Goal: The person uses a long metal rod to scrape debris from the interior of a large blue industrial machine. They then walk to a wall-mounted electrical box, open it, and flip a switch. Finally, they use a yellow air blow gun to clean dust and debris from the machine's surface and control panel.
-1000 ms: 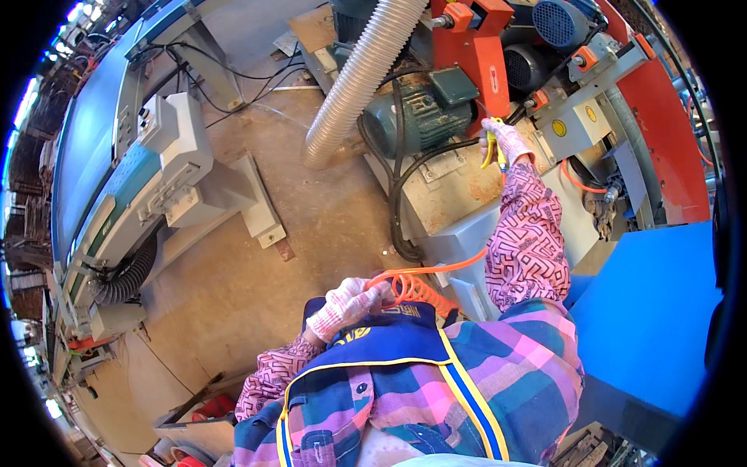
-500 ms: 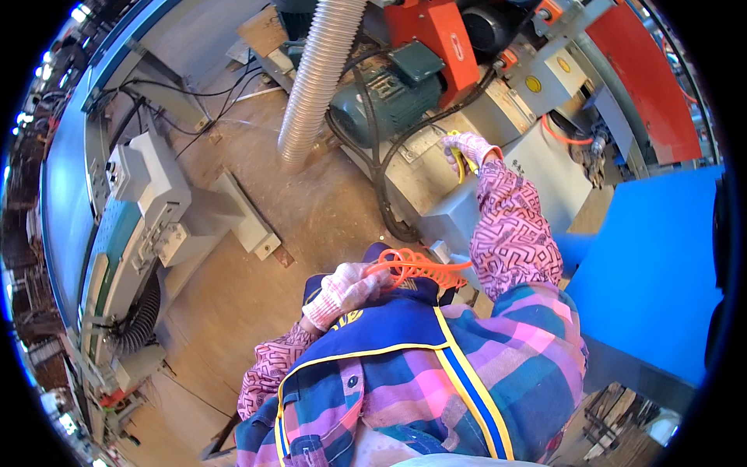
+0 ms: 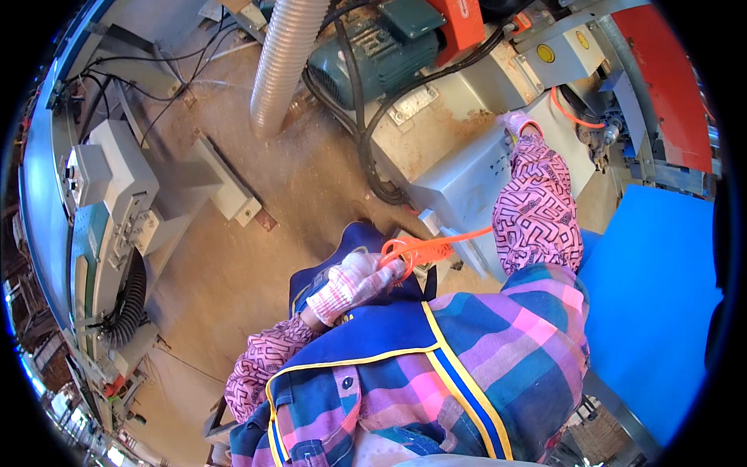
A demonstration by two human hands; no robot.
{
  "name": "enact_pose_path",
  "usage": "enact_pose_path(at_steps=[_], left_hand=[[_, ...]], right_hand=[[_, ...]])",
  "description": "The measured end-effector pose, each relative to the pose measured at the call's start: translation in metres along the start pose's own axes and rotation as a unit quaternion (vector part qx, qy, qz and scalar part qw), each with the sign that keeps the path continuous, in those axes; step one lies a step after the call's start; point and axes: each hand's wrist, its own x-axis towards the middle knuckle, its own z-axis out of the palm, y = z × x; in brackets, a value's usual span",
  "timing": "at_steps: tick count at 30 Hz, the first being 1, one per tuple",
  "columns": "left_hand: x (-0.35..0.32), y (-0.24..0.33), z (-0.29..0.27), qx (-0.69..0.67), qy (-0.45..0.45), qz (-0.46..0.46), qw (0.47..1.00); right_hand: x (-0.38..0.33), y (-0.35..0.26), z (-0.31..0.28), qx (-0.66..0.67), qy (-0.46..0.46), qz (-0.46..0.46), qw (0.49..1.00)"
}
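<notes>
My left hand (image 3: 354, 284), in a pale knitted glove, is closed around loops of an orange coiled air hose (image 3: 420, 251) in front of my blue apron. From those loops the hose stretches right and passes behind my right sleeve. My right hand (image 3: 520, 124), gloved too, reaches out over a grey sheet-metal cover (image 3: 467, 173) on the machine base. It grips a yellow air blow gun (image 3: 514, 135), of which only a sliver shows; its nozzle is hidden by the hand.
A green electric motor (image 3: 373, 66) and thick black cables (image 3: 360, 128) lie beyond the cover. Left of them a ribbed silver duct (image 3: 284, 66) comes down to the dusty floor. A grey machine (image 3: 124, 167) stands at far left, a blue panel (image 3: 646, 288) close on my right.
My right hand has moved right with the blow gun, from beside the motor to above the grey cover. The left hand still holds the hose loops. The whole view has shifted.
</notes>
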Motion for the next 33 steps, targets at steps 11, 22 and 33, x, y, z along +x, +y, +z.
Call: enact_pose_path(at_steps=[11, 22, 33], left_hand=[[-0.029, -0.049, 0.02, -0.076, 0.005, 0.03, 0.997], [0.009, -0.044, 0.06, -0.077, 0.003, 0.049, 0.996], [0.032, -0.014, 0.067, -0.021, 0.008, 0.031, 0.999]], right_hand=[[-0.066, -0.032, -0.002, -0.009, 0.03, -0.007, 0.999], [-0.004, -0.019, -0.034, -0.155, -0.002, -0.046, 0.987], [0.023, -0.029, -0.031, -0.475, -0.048, -0.228, 0.849]])
